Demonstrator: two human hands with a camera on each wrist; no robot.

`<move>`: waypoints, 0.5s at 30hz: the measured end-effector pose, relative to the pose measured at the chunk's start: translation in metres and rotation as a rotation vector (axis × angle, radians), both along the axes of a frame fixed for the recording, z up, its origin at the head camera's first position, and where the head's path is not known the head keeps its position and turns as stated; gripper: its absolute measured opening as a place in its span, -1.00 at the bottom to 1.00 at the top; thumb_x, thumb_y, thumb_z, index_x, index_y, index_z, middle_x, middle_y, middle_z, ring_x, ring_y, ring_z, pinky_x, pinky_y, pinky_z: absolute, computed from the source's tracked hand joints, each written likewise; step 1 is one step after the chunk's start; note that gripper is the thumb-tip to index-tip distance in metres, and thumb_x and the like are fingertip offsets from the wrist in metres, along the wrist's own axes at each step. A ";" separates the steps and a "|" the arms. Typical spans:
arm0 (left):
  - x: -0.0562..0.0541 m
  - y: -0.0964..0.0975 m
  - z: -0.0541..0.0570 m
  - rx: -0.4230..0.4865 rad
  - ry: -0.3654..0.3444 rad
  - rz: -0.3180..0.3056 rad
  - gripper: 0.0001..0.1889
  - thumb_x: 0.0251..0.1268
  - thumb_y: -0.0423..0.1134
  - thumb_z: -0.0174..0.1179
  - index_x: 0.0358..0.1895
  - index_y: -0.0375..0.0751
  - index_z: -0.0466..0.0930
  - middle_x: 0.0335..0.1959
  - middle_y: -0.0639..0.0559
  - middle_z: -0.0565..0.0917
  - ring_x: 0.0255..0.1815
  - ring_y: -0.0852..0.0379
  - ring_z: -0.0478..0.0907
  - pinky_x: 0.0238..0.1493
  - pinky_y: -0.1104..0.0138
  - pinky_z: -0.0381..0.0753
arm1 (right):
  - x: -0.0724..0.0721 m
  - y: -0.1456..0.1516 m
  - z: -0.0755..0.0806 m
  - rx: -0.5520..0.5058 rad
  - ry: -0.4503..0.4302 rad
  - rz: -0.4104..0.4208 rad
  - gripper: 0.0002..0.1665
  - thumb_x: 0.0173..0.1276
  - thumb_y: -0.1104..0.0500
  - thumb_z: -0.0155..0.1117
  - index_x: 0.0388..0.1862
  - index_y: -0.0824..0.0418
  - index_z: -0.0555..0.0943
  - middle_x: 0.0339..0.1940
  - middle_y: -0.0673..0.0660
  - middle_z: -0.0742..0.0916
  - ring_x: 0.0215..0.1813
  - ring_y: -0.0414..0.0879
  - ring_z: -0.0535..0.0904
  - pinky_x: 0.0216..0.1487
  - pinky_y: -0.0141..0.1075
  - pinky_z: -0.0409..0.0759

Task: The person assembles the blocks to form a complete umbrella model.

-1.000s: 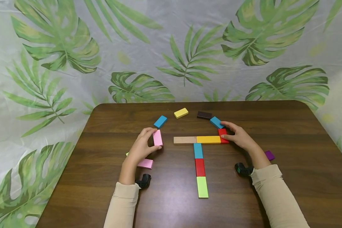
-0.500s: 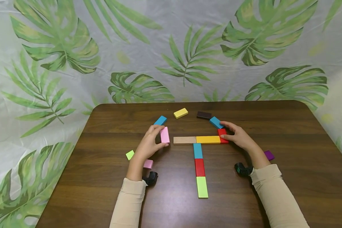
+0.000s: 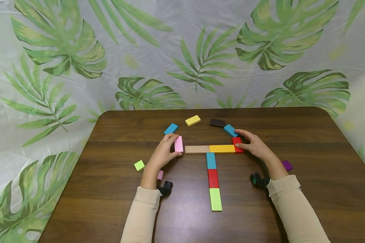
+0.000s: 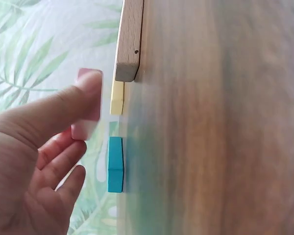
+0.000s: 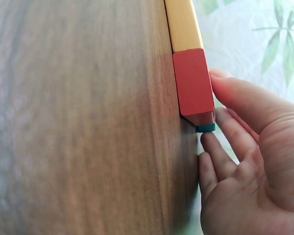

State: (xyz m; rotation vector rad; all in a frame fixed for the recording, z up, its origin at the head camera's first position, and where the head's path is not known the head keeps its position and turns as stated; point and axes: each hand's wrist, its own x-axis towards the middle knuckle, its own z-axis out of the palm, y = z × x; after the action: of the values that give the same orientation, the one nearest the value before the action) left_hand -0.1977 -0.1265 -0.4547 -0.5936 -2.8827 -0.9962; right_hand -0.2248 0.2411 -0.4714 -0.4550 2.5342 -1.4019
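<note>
My left hand (image 3: 164,153) pinches a pink block (image 3: 178,144) between thumb and fingers, just left of the plain wood block (image 3: 196,149). In the left wrist view the pink block (image 4: 94,110) is held above the table. The wood block lies end to end with an orange-yellow block (image 3: 222,149), which meets a red block (image 3: 237,140) on its right. My right hand (image 3: 255,145) rests at that red block, thumb touching it and fingers loosely bent near a blue block (image 3: 230,130). The right wrist view hides the index fingertip.
Blue (image 3: 211,160), red (image 3: 213,178) and lime (image 3: 215,199) blocks run toward me. A blue (image 3: 171,128), a yellow (image 3: 193,120) and a dark block (image 3: 217,123) lie farther back. Lime (image 3: 139,165) and pink (image 3: 160,175) blocks lie left, a purple one (image 3: 287,165) right.
My left hand has carried the pink block rightward, closer to the wood block's left end, uncovering the lime block at the left. My right hand has stayed at the red block.
</note>
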 end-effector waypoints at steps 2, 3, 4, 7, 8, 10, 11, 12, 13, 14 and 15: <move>-0.001 0.000 -0.001 -0.013 -0.005 0.006 -0.30 -0.04 -0.23 0.36 0.23 -0.29 0.31 0.19 -0.13 0.30 0.18 -0.03 0.28 0.17 0.19 0.27 | 0.000 0.000 0.000 -0.004 0.001 0.001 -0.28 0.25 0.11 0.21 0.33 0.24 0.20 0.32 0.30 0.25 0.34 0.26 0.01 0.25 0.13 -0.04; -0.002 0.001 -0.002 -0.020 -0.007 0.008 -0.30 -0.04 -0.23 0.36 0.23 -0.29 0.31 0.18 -0.12 0.30 0.18 -0.03 0.29 0.16 0.19 0.27 | 0.001 0.000 0.001 -0.007 0.001 0.002 -0.28 0.25 0.11 0.21 0.33 0.24 0.20 0.32 0.31 0.24 0.34 0.26 0.01 0.25 0.13 -0.05; -0.002 0.001 -0.003 -0.027 -0.009 0.009 -0.31 -0.04 -0.23 0.36 0.23 -0.29 0.31 0.18 -0.11 0.30 0.17 -0.02 0.29 0.16 0.19 0.28 | 0.001 0.000 0.001 -0.009 0.001 0.003 -0.28 0.25 0.11 0.21 0.34 0.24 0.20 0.32 0.31 0.24 0.34 0.26 0.01 0.25 0.13 -0.05; -0.004 0.001 -0.005 -0.049 -0.011 0.011 -0.31 -0.04 -0.22 0.36 0.23 -0.30 0.31 0.16 -0.10 0.32 0.15 -0.01 0.31 0.15 0.19 0.29 | 0.001 0.000 0.001 -0.014 0.003 0.002 -0.28 0.25 0.12 0.21 0.33 0.25 0.20 0.32 0.32 0.24 0.34 0.27 0.00 0.25 0.14 -0.05; -0.004 0.001 -0.006 -0.055 -0.013 0.012 -0.31 -0.04 -0.22 0.36 0.22 -0.31 0.32 0.16 -0.10 0.32 0.15 -0.01 0.32 0.14 0.19 0.30 | 0.001 0.000 0.001 -0.013 0.004 0.001 -0.28 0.25 0.13 0.21 0.33 0.25 0.20 0.32 0.32 0.24 0.34 0.27 0.01 0.25 0.13 -0.05; -0.005 0.001 -0.008 -0.066 -0.020 0.013 -0.31 -0.03 -0.22 0.36 0.23 -0.31 0.32 0.15 -0.09 0.33 0.14 0.00 0.33 0.14 0.19 0.30 | 0.000 0.000 0.000 -0.009 0.005 -0.002 -0.29 0.25 0.13 0.21 0.33 0.24 0.21 0.32 0.31 0.25 0.34 0.26 0.01 0.25 0.13 -0.04; -0.005 0.001 -0.009 -0.070 -0.024 0.015 -0.31 -0.03 -0.21 0.36 0.23 -0.30 0.32 0.15 -0.08 0.33 0.13 0.00 0.34 0.13 0.19 0.31 | 0.000 0.000 0.000 -0.007 0.007 0.002 -0.29 0.25 0.13 0.21 0.33 0.25 0.20 0.32 0.31 0.25 0.34 0.27 0.01 0.25 0.13 -0.04; -0.005 0.001 -0.009 -0.071 -0.029 0.015 -0.31 -0.03 -0.21 0.35 0.23 -0.29 0.32 0.15 -0.08 0.33 0.13 0.00 0.34 0.13 0.18 0.32 | 0.000 0.000 -0.001 -0.007 0.007 0.003 -0.29 0.24 0.13 0.22 0.33 0.25 0.21 0.32 0.31 0.25 0.34 0.26 0.01 0.25 0.13 -0.04; -0.005 0.000 -0.010 -0.070 -0.035 0.015 -0.31 -0.03 -0.21 0.35 0.23 -0.29 0.32 0.15 -0.08 0.33 0.13 0.00 0.34 0.12 0.17 0.32 | 0.000 0.000 -0.001 -0.008 0.006 0.003 -0.29 0.24 0.13 0.22 0.33 0.24 0.21 0.32 0.30 0.25 0.34 0.26 0.01 0.25 0.13 -0.04; -0.006 0.000 -0.011 -0.068 -0.040 0.014 -0.32 -0.02 -0.21 0.35 0.23 -0.28 0.31 0.15 -0.08 0.33 0.13 -0.01 0.34 0.12 0.16 0.32 | 0.000 0.000 -0.001 -0.009 0.006 0.004 -0.29 0.24 0.12 0.22 0.33 0.24 0.21 0.32 0.30 0.25 0.34 0.25 0.01 0.25 0.13 -0.04; -0.006 0.000 -0.011 -0.064 -0.046 0.014 -0.32 -0.02 -0.21 0.35 0.23 -0.28 0.31 0.16 -0.08 0.33 0.13 -0.01 0.34 0.11 0.15 0.32 | 0.000 0.000 -0.002 -0.010 0.005 0.006 -0.29 0.24 0.12 0.22 0.33 0.24 0.21 0.32 0.29 0.25 0.34 0.25 0.01 0.25 0.13 -0.04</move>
State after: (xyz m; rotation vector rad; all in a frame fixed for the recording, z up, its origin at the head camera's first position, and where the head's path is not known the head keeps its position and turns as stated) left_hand -0.2038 -0.1263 -0.4662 -0.5612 -2.9647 -0.9306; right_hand -0.2249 0.2415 -0.4730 -0.4681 2.5294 -1.4132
